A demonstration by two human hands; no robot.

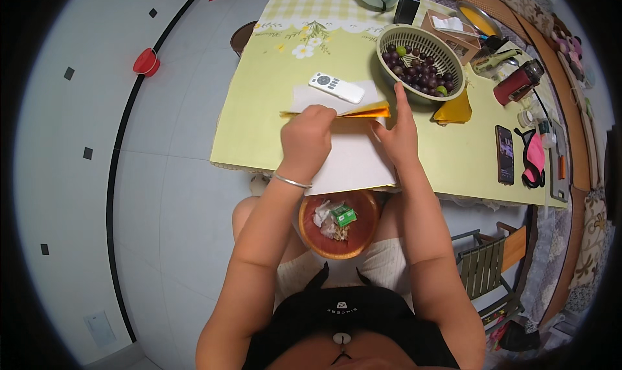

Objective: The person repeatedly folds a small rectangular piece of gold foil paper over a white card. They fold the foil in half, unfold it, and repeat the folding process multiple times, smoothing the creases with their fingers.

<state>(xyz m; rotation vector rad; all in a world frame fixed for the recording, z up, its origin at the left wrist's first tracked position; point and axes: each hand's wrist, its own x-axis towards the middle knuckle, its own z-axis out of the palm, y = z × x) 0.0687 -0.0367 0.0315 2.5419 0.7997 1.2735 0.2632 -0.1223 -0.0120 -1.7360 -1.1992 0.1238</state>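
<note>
My left hand (307, 140), a bracelet at its wrist, is closed on the left part of a folded gold-yellow paper (368, 111). The paper stands on edge, its folds showing as thin layers. At its right end my right hand (399, 131) is upright with fingers stretched and thumb apart; whether it touches the paper I cannot tell. Beneath both hands lies a white sheet (356, 159) reaching the table's near edge. A white remote control (335, 88) rests just beyond the gold paper.
Beyond my right hand a basket (383, 63) of grapes stands beside a yellow folded piece (455, 109). Farther right are a phone (505, 155), a pink-black eye mask (534, 156) and a red flask (518, 83). Below the table edge is a round bin (310, 239) with litter; a folding chair (483, 269) stands right.
</note>
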